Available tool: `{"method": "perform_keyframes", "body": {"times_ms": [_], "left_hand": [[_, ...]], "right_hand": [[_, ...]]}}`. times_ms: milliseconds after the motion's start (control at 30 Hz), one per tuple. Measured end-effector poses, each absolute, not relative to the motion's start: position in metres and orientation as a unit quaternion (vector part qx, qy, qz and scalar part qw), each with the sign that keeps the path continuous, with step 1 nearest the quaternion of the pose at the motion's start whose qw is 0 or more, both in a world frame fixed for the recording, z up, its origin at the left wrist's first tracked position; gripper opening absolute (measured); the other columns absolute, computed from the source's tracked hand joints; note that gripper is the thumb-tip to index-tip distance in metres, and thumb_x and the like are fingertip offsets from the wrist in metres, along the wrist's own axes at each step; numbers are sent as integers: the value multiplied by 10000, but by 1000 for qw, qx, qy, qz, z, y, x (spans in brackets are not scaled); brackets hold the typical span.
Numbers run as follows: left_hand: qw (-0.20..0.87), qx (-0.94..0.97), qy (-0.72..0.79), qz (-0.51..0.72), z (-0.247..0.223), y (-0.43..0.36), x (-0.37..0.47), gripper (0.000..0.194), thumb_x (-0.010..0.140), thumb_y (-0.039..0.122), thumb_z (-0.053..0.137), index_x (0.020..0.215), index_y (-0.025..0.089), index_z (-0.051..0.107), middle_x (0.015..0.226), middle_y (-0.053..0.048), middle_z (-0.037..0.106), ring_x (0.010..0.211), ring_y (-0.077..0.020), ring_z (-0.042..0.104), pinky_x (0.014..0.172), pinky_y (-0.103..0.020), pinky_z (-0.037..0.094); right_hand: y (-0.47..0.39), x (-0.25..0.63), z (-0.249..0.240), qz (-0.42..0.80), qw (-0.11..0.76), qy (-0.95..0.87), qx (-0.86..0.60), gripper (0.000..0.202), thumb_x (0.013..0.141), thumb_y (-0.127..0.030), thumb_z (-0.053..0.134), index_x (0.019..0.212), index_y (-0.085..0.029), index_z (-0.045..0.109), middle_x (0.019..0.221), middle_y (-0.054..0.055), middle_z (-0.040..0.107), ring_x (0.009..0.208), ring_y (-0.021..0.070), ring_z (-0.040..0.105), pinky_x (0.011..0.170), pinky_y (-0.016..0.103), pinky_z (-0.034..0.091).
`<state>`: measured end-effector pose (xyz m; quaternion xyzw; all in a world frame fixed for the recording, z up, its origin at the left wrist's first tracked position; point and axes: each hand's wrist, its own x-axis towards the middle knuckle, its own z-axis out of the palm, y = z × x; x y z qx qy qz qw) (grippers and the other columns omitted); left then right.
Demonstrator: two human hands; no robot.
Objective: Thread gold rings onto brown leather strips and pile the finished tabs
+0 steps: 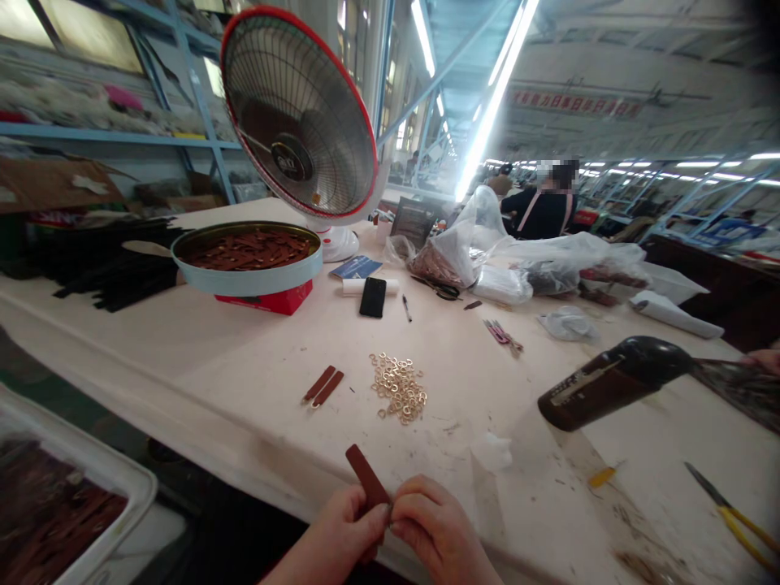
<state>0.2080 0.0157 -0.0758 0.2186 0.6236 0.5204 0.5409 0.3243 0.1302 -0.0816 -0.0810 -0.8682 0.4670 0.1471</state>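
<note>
My left hand [357,524] is closed on a brown leather strap [366,474], which sticks up and to the left from the fingers. At the strap's lower end, my right hand [430,520] pinches close against the left fingertips; whatever lies between its fingers is hidden. Both hands are over the table's near edge. Beyond them lies a loose pile of small gold D-rings [399,388]. Two brown straps [326,386] with rings at their lower ends lie side by side to the left of the pile.
A round tin [244,280] of brown straps sits on a red box [268,299], before a heater [301,114]. A phone [373,297], pen [406,308], pink snips [503,335], dark bottle [609,382] and yellow-handled scissors [731,512] lie about. A white bin [140,487] stands lower left.
</note>
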Motion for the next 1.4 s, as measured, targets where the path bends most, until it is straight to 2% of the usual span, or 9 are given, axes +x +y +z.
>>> {"method": "perform_keyframes", "body": {"times_ms": [133,267,433,567,767,900,1033,1133,1400], "left_hand": [[483,312,649,497,-73,13,209,181,742,280,502,766,132,601,665,-11,554,616,-147,468,557,-219,357],[435,362,683,463,-64,10,211,201,753,166,461,856,161,633,851,-67,648,838,-222,560,747,-259,396],[396,391,723,409,-59,12,216,151,693,130,483,739,161,623,751,-67,643,709,-213,565,631,-253,387],[404,354,726,430,-66,15,219,89,722,208,493,691,158,561,680,-38,592,643,-176,513,584,-241,368],[401,317,724,463,-82,16,222,193,754,306,486,617,176,444,593,16,476,572,-131,412,541,-232,330],[385,296,721,494,-88,20,227,242,764,335,475,585,183,416,563,31,434,554,-123,383,530,-229,312],[361,250,716,543,-95,25,233,270,751,359,495,563,192,396,550,34,417,563,-130,392,538,-228,322],[375,232,700,562,-98,25,233,289,743,386,516,561,189,409,556,35,420,567,-128,396,543,-225,330],[461,239,626,581,-106,25,221,282,711,421,601,739,142,567,622,18,540,573,-113,454,544,-211,358]], "right_hand": [[124,323,-90,499,133,-851,-101,191,840,-255,476,698,-208,593,732,24,537,705,148,512,638,248,398],[120,326,-97,550,120,-800,-209,43,758,-170,538,747,-210,550,714,-7,563,685,146,509,625,241,383],[119,327,-99,606,93,-756,-228,98,732,-147,522,795,-203,572,756,-7,608,714,158,535,643,252,401],[116,326,-110,628,158,-722,-243,130,775,-265,518,855,-186,583,810,25,619,761,179,540,669,276,415],[111,325,-117,629,184,-711,-254,197,809,-360,507,861,-189,589,760,18,597,763,178,536,687,277,423],[101,319,-117,594,258,-699,-303,243,819,-411,490,902,-203,584,768,23,609,839,195,545,744,279,419],[90,310,-120,647,280,-597,-383,328,784,-504,507,905,-206,571,825,21,628,856,192,558,758,266,435],[87,308,-122,696,257,-540,-399,375,755,-544,522,910,-206,566,814,12,632,841,186,565,748,258,446],[86,308,-128,664,299,-545,-416,344,743,-526,549,867,-207,581,746,3,601,771,177,528,697,261,416]]}}
